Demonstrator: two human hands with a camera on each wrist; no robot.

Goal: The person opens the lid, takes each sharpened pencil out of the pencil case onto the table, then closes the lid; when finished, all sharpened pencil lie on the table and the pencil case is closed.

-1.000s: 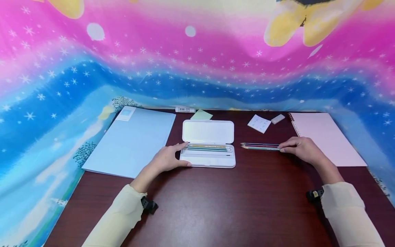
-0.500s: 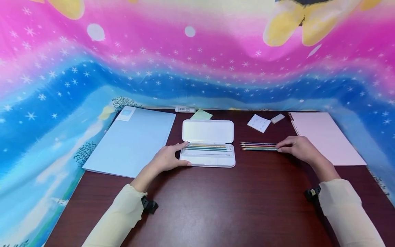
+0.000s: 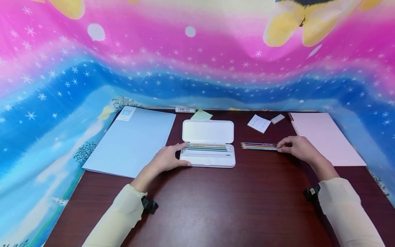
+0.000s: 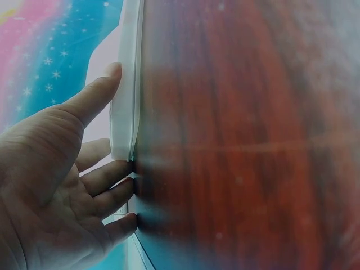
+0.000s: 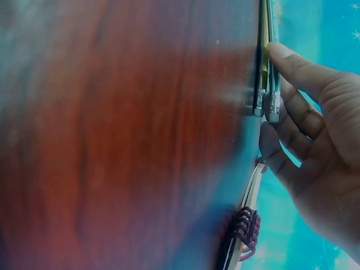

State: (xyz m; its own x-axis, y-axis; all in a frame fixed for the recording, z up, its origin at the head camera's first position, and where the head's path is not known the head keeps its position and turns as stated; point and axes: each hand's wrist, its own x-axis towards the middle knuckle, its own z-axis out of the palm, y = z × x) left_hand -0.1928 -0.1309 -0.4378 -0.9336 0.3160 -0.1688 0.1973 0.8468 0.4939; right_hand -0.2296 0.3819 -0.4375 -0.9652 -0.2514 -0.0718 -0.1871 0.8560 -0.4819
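Head view: right fingers [image 3: 287,139] pinch three or perhaps four pencils [image 3: 259,146].

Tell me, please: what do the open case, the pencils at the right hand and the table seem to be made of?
Open case: probably hard plastic, smooth and white, with neatly rounded corners.
Pencils: likely painted wood, perhaps glossy; bare pale tips show.
Table: wood or laminate, I cannot tell which; dark reddish, softly shiny, with streaks like grain.
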